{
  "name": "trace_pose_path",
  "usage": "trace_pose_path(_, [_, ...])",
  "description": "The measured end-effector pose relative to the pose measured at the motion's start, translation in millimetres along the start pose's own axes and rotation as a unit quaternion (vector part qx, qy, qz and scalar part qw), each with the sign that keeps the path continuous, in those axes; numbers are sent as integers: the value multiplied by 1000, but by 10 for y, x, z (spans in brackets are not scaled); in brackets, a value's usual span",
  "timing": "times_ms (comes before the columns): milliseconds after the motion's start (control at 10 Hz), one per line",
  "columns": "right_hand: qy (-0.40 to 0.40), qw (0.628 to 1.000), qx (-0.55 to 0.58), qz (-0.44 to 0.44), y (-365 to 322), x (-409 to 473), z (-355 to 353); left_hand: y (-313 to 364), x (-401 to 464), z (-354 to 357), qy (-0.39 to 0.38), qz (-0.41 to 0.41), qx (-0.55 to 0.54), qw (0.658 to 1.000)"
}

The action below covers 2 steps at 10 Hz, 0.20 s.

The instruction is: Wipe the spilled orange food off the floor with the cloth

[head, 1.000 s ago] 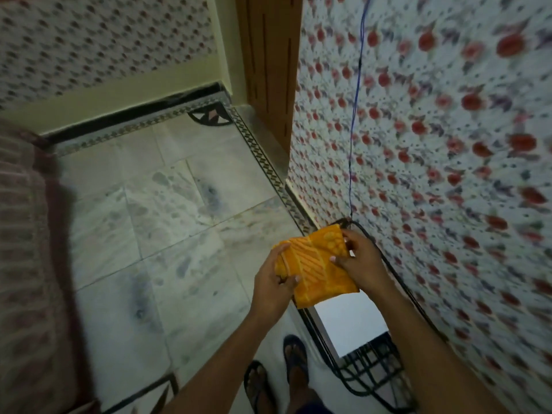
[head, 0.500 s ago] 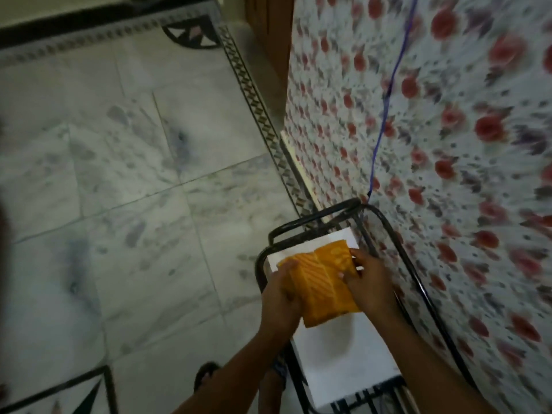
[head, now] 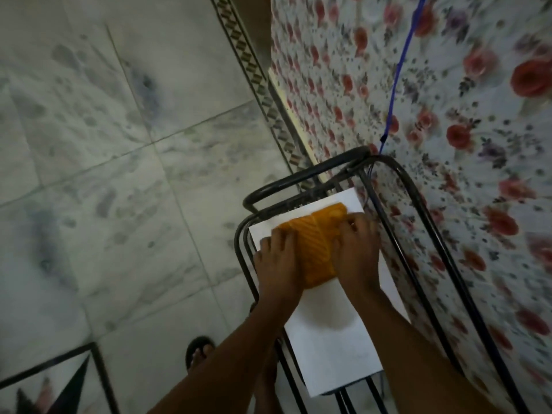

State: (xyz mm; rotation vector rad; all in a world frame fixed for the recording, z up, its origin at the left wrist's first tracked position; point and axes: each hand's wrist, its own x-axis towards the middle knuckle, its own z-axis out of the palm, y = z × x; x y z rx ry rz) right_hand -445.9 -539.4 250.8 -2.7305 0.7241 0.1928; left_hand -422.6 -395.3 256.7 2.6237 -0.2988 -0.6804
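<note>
While both hands rest on the folded orange ribbed cloth (head: 316, 249), it lies on the white rectangular slab (head: 334, 339) that tops a black metal-tube stand (head: 301, 179), not on the floor. The left hand (head: 279, 261) lies along the cloth's left edge and the right hand (head: 357, 249) along its right edge. Whether the fingers (head: 354, 224) press flat or curl round the fabric I cannot tell; they lie close together, not spread.

No orange spill shows anywhere on the visible floor, so the wiping step looks either not begun or already done, with the cloth parked on its stand. If wiping remains, the next move calls for lifting the cloth and carrying it down to wherever the spill sits, out of view here.

Grey-veined marble floor tiles (head: 125, 162) fill the left side, edged by a dark patterned border strip (head: 254, 73). A red-flowered fabric (head: 448, 115) hangs along the right, with a thin blue cord (head: 400, 67) running down to the stand. A sandalled foot (head: 198, 349) stands below.
</note>
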Motion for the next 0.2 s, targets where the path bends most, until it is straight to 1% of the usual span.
trace_pose_path(100, [-63, 997, 21, 32, -40, 7, -1, -91, 35, -71, -20, 8, -102, 995])
trace_pose_path(200, [-58, 983, 164, 60, -193, -38, -216, -118, -7, -299, 28, -55, -273, 960])
